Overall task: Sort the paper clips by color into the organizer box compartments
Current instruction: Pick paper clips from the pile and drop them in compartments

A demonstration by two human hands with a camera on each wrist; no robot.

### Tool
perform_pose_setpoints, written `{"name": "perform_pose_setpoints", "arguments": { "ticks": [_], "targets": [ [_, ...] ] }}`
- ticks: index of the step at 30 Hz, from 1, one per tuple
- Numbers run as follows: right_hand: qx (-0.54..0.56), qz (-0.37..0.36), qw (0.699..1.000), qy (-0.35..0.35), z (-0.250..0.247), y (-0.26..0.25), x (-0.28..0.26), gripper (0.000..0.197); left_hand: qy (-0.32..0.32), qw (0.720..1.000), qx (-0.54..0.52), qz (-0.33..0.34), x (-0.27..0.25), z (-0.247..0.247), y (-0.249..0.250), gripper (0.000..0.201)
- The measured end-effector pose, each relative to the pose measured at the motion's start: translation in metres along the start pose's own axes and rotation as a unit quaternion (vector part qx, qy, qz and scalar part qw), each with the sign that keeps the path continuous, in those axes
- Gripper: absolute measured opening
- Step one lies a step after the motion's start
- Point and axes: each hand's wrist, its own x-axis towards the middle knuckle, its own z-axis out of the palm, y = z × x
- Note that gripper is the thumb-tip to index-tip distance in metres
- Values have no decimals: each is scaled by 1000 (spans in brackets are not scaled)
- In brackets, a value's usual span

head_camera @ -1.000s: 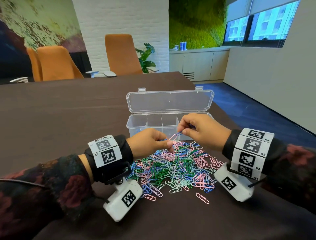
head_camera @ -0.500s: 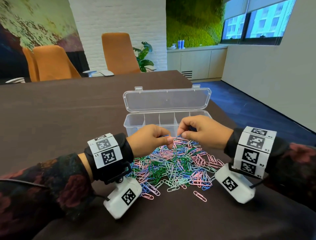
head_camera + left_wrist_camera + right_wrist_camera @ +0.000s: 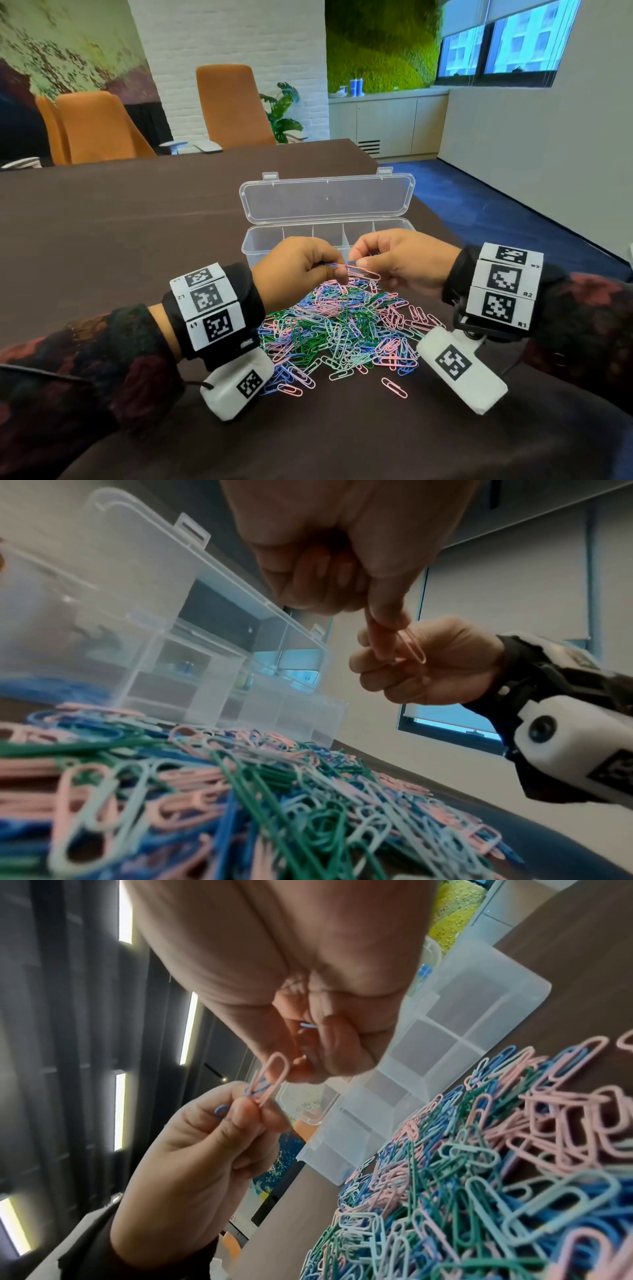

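Observation:
A heap of pink, blue, green and pale paper clips (image 3: 342, 329) lies on the dark table in front of the clear organizer box (image 3: 263, 246), whose lid (image 3: 325, 198) stands up. Both hands meet above the heap's far edge. My left hand (image 3: 337, 272) pinches one end of a pink clip (image 3: 364, 274) that is hooked into a blue clip (image 3: 257, 1088). My right hand (image 3: 359, 262) pinches a blue clip (image 3: 308, 1026) and touches the pink one. In the left wrist view the pink clip (image 3: 411, 647) hangs from my left thumb (image 3: 383, 610).
The box's divided compartments (image 3: 445, 1031) sit just behind the hands. A single pink clip (image 3: 394, 387) lies apart near the table's front. Orange chairs (image 3: 233, 106) stand at the table's far side. The table's right edge drops to a blue floor (image 3: 479, 212).
Both hands stayed together over the heap's far edge and rose slightly. The pink clip now sticks out level between the fingertips.

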Motion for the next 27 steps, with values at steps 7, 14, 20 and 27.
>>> {"name": "perform_pose_setpoints", "arguments": {
  "ticks": [7,14,20,27],
  "targets": [
    [-2,-16,1000,15,-5,-5,1,23,16,996,-72,-54,-4,-2,-3,24],
    [-6,-20,1000,12,-2,-11,2,26,81,964,-232,-106,2,1,-5,27],
    [-17,-38,999,33,3,-9,2,25,34,964,-238,-113,2,3,3,33],
    [-61,-85,990,92,7,-8,-1,27,30,950,-283,-131,4,4,7,36]
  ]
}}
